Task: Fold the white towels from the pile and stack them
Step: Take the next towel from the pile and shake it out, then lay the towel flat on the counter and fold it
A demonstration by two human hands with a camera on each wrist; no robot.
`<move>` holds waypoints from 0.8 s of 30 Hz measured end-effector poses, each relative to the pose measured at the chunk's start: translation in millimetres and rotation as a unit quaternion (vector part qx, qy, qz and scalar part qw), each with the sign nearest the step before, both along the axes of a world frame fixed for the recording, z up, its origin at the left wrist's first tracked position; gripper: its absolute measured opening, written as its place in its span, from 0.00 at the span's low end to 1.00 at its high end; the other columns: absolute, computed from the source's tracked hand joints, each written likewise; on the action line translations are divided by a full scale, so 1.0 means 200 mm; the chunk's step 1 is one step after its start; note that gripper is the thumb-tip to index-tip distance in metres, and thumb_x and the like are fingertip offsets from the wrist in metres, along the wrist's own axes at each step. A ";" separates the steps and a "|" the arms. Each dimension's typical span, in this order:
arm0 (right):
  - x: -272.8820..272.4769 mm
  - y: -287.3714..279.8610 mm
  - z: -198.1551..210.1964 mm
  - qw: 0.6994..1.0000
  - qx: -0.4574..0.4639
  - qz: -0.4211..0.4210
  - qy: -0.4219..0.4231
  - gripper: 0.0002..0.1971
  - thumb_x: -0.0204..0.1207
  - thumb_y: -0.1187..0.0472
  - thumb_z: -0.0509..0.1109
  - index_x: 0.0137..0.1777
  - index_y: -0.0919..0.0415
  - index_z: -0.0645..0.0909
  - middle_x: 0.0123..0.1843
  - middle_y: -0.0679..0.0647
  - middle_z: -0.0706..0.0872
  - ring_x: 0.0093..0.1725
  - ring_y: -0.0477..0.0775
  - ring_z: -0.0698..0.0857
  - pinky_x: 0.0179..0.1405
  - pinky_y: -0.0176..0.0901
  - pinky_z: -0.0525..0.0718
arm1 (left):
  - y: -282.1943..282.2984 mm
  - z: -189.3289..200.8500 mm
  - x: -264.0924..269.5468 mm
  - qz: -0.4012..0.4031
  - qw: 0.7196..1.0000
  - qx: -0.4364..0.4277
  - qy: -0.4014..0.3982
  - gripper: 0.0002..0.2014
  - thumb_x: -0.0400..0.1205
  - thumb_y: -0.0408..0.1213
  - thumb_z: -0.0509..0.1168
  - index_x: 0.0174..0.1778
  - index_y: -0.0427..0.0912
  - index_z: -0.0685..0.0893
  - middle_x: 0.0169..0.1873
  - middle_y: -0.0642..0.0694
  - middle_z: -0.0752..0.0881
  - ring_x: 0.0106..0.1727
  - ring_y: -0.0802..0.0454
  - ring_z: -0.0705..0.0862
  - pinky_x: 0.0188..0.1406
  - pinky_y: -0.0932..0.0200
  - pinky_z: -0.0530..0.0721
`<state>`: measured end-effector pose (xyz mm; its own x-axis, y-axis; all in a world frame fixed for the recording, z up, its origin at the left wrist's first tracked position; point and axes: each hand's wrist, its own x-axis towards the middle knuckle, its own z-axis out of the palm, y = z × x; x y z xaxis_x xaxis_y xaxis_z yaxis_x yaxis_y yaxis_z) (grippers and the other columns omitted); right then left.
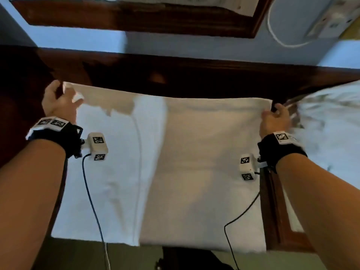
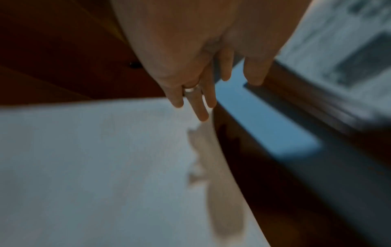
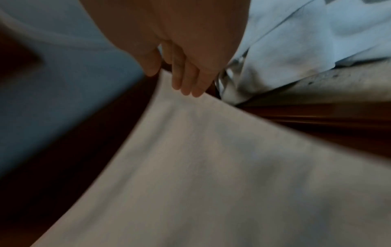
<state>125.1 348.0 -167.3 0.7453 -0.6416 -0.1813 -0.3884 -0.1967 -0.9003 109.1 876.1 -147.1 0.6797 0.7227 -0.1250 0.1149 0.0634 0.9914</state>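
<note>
A white towel (image 1: 194,162) lies spread on the dark wooden table (image 1: 175,80), and its near end hangs over the table's front edge. My left hand (image 1: 64,92) is at the towel's far left corner. In the left wrist view its fingers (image 2: 198,108) are straight and touch the towel (image 2: 95,167) at that corner, with the thumb held apart. My right hand (image 1: 272,112) pinches the far right corner; the right wrist view shows the towel's (image 3: 211,167) edge between thumb and fingers (image 3: 186,83). A pile of white towels (image 1: 327,117) lies just right of that hand.
A blue wall (image 1: 194,49) rises behind the table, with a dark wooden frame (image 1: 136,20) above it and a white cable (image 1: 276,38) at top right. Wooden rails (image 1: 272,211) run along the table's right side. Camera cables (image 1: 91,201) hang from both wrists over the towel.
</note>
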 end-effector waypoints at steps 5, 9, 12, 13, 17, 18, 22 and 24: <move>-0.38 0.16 -0.42 0.932 -0.177 0.261 0.178 0.27 0.82 0.51 0.69 0.80 0.55 0.71 0.81 0.59 0.72 0.78 0.62 0.72 0.76 0.52 0.71 | -0.21 -0.49 -0.29 -0.304 0.869 0.223 0.320 0.32 0.80 0.55 0.72 0.81 0.51 0.74 0.80 0.42 0.74 0.79 0.40 0.73 0.79 0.44 0.71; -0.76 0.19 -0.63 0.780 -0.329 0.407 0.344 0.38 0.82 0.32 0.52 0.87 0.41 0.43 0.89 0.53 0.36 0.87 0.64 0.40 0.84 0.67 0.51 | -0.18 -0.70 -0.59 -0.447 0.629 0.404 0.490 0.45 0.76 0.75 0.60 0.84 0.74 0.43 0.88 0.56 0.38 0.88 0.41 0.41 0.83 0.27 0.51; -0.85 0.19 -0.67 0.754 -0.328 0.427 0.376 0.39 0.80 0.28 0.45 0.83 0.37 0.28 0.84 0.49 0.21 0.85 0.65 0.29 0.82 0.74 0.45 | -0.12 -0.74 -0.63 -0.462 0.601 0.414 0.505 0.46 0.69 0.83 0.52 0.76 0.83 0.29 0.84 0.62 0.27 0.87 0.38 0.35 0.79 0.21 0.51; -0.82 0.19 -0.67 0.751 -0.331 0.428 0.378 0.39 0.80 0.28 0.44 0.83 0.37 0.27 0.84 0.48 0.21 0.85 0.65 0.28 0.82 0.75 0.44 | -0.10 -0.75 -0.60 -0.462 0.597 0.423 0.501 0.46 0.67 0.84 0.50 0.74 0.83 0.28 0.84 0.62 0.27 0.87 0.37 0.36 0.78 0.21 0.54; -0.59 0.19 -0.69 0.750 -0.353 0.422 0.368 0.39 0.79 0.27 0.45 0.84 0.37 0.31 0.86 0.48 0.25 0.85 0.66 0.30 0.81 0.77 0.44 | -0.06 -0.77 -0.33 -0.465 0.603 0.438 0.477 0.48 0.69 0.82 0.55 0.79 0.81 0.33 0.85 0.62 0.29 0.87 0.36 0.38 0.80 0.23 0.52; -0.52 0.18 -0.70 0.755 -0.351 0.417 0.366 0.39 0.79 0.27 0.47 0.84 0.36 0.33 0.86 0.48 0.26 0.85 0.66 0.31 0.80 0.78 0.44 | -0.06 -0.76 -0.25 -0.467 0.614 0.433 0.467 0.48 0.71 0.80 0.58 0.81 0.78 0.36 0.86 0.61 0.31 0.88 0.37 0.38 0.81 0.24 0.51; -0.37 0.20 -0.68 0.778 -0.313 0.389 0.382 0.40 0.80 0.30 0.54 0.85 0.37 0.38 0.87 0.49 0.29 0.86 0.64 0.31 0.81 0.77 0.43 | -0.08 -0.74 -0.18 -0.468 0.654 0.421 0.419 0.48 0.75 0.70 0.66 0.86 0.69 0.45 0.88 0.57 0.37 0.88 0.40 0.41 0.83 0.28 0.51; -0.50 0.25 -0.64 0.775 -0.312 0.388 0.388 0.40 0.81 0.31 0.53 0.86 0.39 0.37 0.87 0.52 0.28 0.85 0.64 0.30 0.82 0.75 0.42 | -0.11 -0.74 -0.33 -0.482 0.621 0.449 0.426 0.49 0.74 0.74 0.63 0.86 0.69 0.44 0.88 0.56 0.37 0.88 0.38 0.42 0.82 0.26 0.52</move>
<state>25.6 397.0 -295.1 0.7733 -0.1966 -0.6027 -0.3110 -0.9461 -0.0904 42.6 853.1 -295.1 0.8138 0.0698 -0.5769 0.1771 -0.9753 0.1318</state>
